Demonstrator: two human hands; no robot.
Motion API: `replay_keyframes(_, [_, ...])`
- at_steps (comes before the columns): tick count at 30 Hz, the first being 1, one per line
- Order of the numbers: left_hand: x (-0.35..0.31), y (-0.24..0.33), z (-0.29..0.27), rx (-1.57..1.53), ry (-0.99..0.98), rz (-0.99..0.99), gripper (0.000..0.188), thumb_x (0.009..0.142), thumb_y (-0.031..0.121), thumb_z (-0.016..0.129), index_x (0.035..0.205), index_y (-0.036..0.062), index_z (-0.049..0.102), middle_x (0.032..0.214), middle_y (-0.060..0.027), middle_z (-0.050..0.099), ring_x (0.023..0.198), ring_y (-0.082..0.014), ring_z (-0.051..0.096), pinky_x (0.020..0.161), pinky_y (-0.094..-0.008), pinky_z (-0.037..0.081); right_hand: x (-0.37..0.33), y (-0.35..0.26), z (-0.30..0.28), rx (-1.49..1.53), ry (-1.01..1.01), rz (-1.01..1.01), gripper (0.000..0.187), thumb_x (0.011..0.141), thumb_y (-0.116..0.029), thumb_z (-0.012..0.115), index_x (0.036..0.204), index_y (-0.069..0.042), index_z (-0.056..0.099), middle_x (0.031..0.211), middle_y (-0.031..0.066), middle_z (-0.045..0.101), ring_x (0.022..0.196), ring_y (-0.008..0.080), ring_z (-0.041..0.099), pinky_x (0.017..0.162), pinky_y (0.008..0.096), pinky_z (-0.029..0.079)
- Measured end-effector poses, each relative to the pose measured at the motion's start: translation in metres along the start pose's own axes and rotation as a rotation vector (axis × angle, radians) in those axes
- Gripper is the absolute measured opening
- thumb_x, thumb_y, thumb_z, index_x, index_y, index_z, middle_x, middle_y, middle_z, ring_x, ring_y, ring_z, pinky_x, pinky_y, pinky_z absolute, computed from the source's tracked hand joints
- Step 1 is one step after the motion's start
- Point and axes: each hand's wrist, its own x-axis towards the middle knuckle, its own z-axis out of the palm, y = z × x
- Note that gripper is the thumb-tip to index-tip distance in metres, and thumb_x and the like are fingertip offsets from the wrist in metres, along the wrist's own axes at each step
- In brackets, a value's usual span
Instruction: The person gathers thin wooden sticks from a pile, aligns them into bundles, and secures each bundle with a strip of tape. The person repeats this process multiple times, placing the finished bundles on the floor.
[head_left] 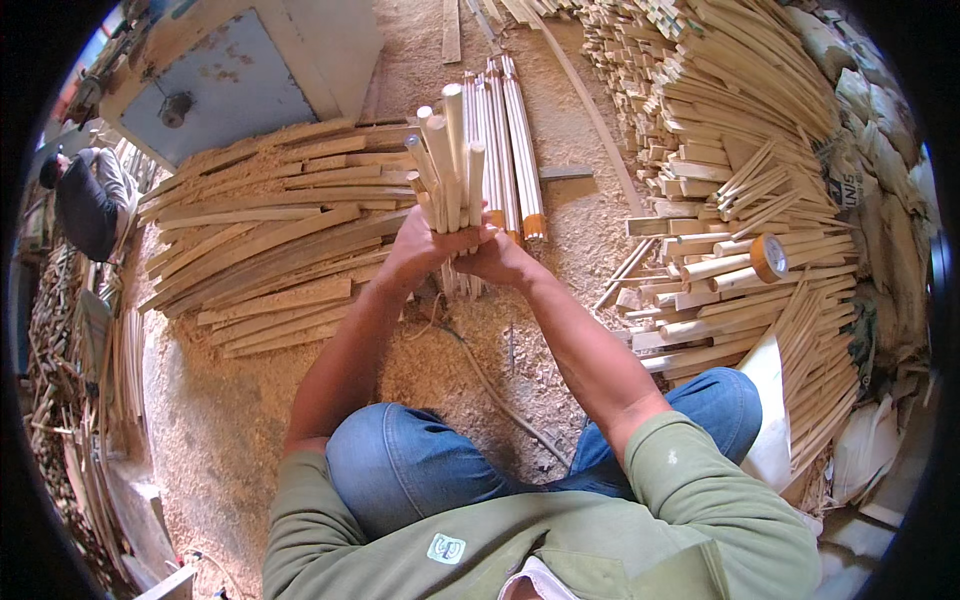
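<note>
Head: two hands [422, 243] [494, 258] grip one rod bundle [455, 150]

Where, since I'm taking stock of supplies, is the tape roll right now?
In the head view, the tape roll is at the right, on the pile of pale sticks.

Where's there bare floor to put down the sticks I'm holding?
Widest: sawdust-covered floor left of your blue denim jeans, on your side of the long pale wooden planks. A narrower gap separates the orange-taped pale rod bundles from the crowded right-hand wooden stick piles.

Room rightward over sawdust [574, 262] (planks [285, 252] leftward)
</note>
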Motion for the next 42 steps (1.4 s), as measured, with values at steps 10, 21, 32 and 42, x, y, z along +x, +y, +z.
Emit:
replay_keyframes(10, [0.000,0.005,-0.005,-0.130,0.274,-0.068,0.037,0.095,0.027,0.085,0.120,0.0018,0.076,0.106,-0.0066,0.079,0.097,-0.0163,0.074,0.089,-0.0340,0.058,-0.005,-0.052,0.020,-0.424,0.271,-0.009,0.075,0.087,-0.018,0.080,0.152,-0.004,0.047,0.122,0.0245,0.074,0.117,0.0428,0.072,0.101,0.0468,0.059])
replay_keyframes(21, [-0.010,-0.008,-0.023,-0.066,0.150,-0.018,0.056,0.100,0.030,0.077,0.143,-0.0030,0.064,0.125,-0.0122,0.076,0.115,-0.0223,0.071,0.106,-0.0369,0.054,-0.016,-0.056,0.036,-0.332,0.375,0.010,0.071,0.088,-0.009,0.068,0.153,0.002,0.042,0.120,0.0326,0.072,0.119,0.0497,0.070,0.102,0.0543,0.057])
replay_keyframes(32, [-0.019,-0.007,-0.025,-0.117,0.141,0.001,0.047,0.093,0.015,0.083,0.135,-0.0003,0.069,0.123,-0.0095,0.076,0.114,-0.0199,0.071,0.103,-0.0370,0.056,-0.019,-0.074,0.030,-0.258,0.381,-0.255,0.048,0.093,-0.009,0.070,0.140,-0.007,0.061,0.121,0.0247,0.075,0.119,0.0398,0.073,0.103,0.0482,0.059])
replay_keyframes(42, [-0.019,-0.006,-0.010,-0.103,0.119,0.005,0.044,0.091,0.012,0.083,0.132,0.0020,0.072,0.122,-0.0058,0.076,0.112,-0.0166,0.070,0.102,-0.0358,0.055,-0.007,-0.070,0.018,-0.454,0.100,0.009,0.048,0.095,-0.020,0.065,0.141,-0.009,0.063,0.127,0.0215,0.075,0.120,0.0394,0.072,0.108,0.0474,0.057])
